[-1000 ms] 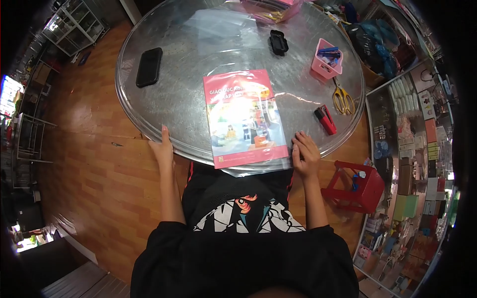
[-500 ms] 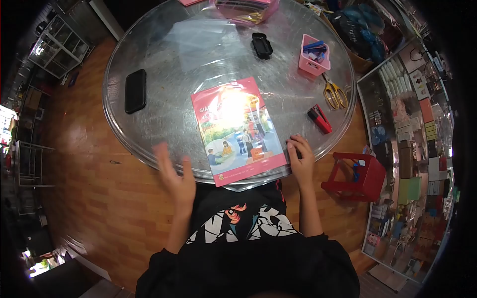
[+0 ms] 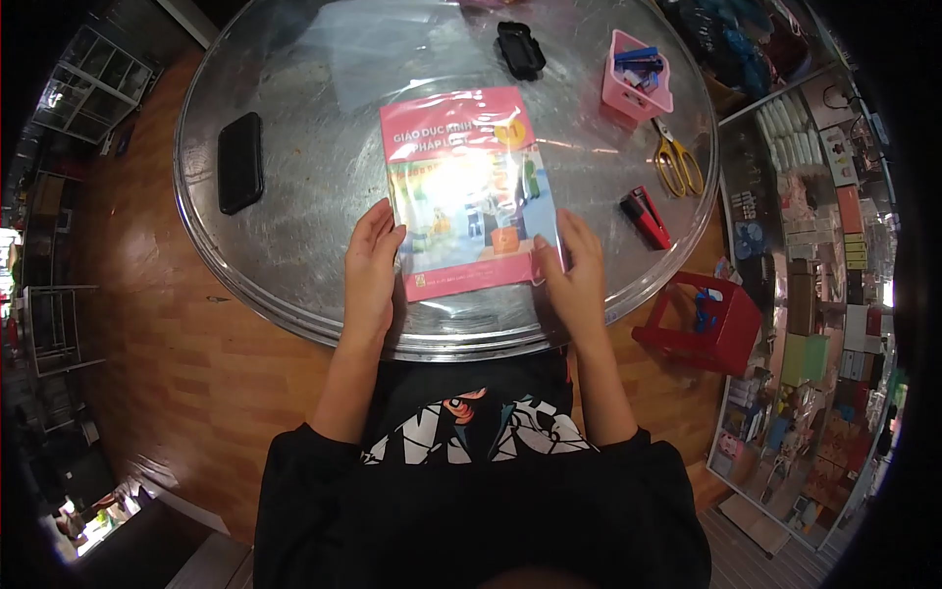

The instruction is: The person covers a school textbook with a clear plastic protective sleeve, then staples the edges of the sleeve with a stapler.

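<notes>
A pink textbook in a shiny clear plastic cover lies face up near the front of the round metal table, strong glare on its middle. At its left edge my left hand grips the side, fingers curled along the border. My right hand holds the lower right edge, with the thumb on the front and the fingers along the side. Parts of the fingertips are hidden or lost against the plastic.
A black phone lies on the metal table at left. Toward the right are a black case, a pink basket of pens, yellow-handled scissors and a red stapler. A red stool stands below.
The textbook has moved away from the table's front edge and straightened. My left hand has come in from the side onto its left edge, and my right hand now grips its right edge.
</notes>
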Demonstrator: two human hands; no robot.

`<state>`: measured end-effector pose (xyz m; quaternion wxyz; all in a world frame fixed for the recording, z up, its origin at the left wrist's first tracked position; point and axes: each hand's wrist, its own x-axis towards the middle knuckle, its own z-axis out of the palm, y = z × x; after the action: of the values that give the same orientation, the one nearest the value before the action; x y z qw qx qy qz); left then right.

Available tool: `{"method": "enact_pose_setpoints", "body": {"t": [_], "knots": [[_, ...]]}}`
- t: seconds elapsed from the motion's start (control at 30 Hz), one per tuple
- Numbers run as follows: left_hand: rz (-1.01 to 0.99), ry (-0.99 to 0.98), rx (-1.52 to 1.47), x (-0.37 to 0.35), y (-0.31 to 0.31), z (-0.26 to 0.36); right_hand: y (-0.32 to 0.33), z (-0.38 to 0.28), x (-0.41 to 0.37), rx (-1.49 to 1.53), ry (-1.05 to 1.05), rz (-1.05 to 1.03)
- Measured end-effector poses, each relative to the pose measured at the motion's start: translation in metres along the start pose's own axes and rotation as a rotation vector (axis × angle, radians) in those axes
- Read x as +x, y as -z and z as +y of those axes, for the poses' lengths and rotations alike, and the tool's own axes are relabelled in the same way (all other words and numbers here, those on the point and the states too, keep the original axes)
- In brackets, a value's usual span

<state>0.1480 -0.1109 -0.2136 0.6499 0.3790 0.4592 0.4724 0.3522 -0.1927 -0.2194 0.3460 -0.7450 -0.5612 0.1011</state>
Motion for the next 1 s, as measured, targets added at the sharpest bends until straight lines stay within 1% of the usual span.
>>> {"method": "enact_pose_setpoints", "body": {"t": [0.07,0.1,0.13,0.17,0.2,0.23,0.27,0.3,0.37,0.4,0.5,0.53,0.6,0.63,0.67,0.73,0.87,0.97,1.0], "knots": [[0.046,-0.025,0.027,-0.002,-0.001,-0.001,0.009,-0.007,0.006,0.198,-0.157,-0.009],[0.049,-0.016,0.022,-0.007,-0.003,0.000,0.006,0.001,0.006,0.332,-0.203,-0.011],[0.080,-0.059,0.178,-0.016,-0.004,0.003,0.007,0.002,0.007,0.327,-0.208,-0.018],[0.111,-0.101,0.336,-0.026,-0.003,0.005,0.009,0.000,0.008,0.629,-0.333,-0.055],[0.112,-0.091,0.338,-0.035,-0.001,0.007,0.011,-0.002,0.008,0.933,-0.460,-0.089],[-0.011,0.049,0.309,-0.044,0.002,0.008,0.013,-0.004,0.010,0.969,-0.521,-0.073],[-0.132,0.187,0.277,-0.051,0.002,0.008,0.019,-0.004,0.011,0.967,-0.528,-0.077],[-0.128,0.193,0.275,-0.056,0.001,0.008,0.024,-0.006,0.013,0.945,-0.537,-0.095],[-0.359,0.532,0.078,-0.062,-0.005,0.007,0.030,-0.010,0.018,0.957,-0.542,-0.130],[-0.346,0.535,0.073,-0.063,-0.007,0.004,0.033,-0.012,0.021,0.957,-0.543,-0.144],[-0.285,0.729,-0.251,-0.061,-0.002,-0.007,0.039,-0.020,0.026,0.983,-0.502,-0.131],[-0.274,0.739,-0.250,-0.059,0.001,-0.007,0.040,-0.024,0.026,0.986,-0.515,-0.139],[-0.245,0.844,-0.620,-0.052,0.004,-0.007,0.042,-0.031,0.028,0.950,-0.498,-0.110],[-0.251,0.881,-0.671,-0.050,0.004,-0.006,0.043,-0.031,0.027,0.925,-0.489,-0.105],[-0.248,0.885,-0.673,-0.051,0.002,-0.006,0.043,-0.030,0.025,0.922,-0.494,-0.107],[-0.058,0.898,-0.800,-0.053,-0.008,-0.005,0.043,-0.030,0.024,0.914,-0.487,-0.098],[-0.027,0.868,-0.907,-0.061,-0.025,-0.012,0.048,-0.032,0.023,0.841,-0.463,-0.089],[-0.061,0.838,-0.930,-0.058,-0.028,-0.019,0.047,-0.034,0.020,0.762,-0.455,-0.055],[-0.077,0.838,-0.941,-0.058,-0.027,-0.020,0.044,-0.033,0.016,0.632,-0.367,0.117]]}}
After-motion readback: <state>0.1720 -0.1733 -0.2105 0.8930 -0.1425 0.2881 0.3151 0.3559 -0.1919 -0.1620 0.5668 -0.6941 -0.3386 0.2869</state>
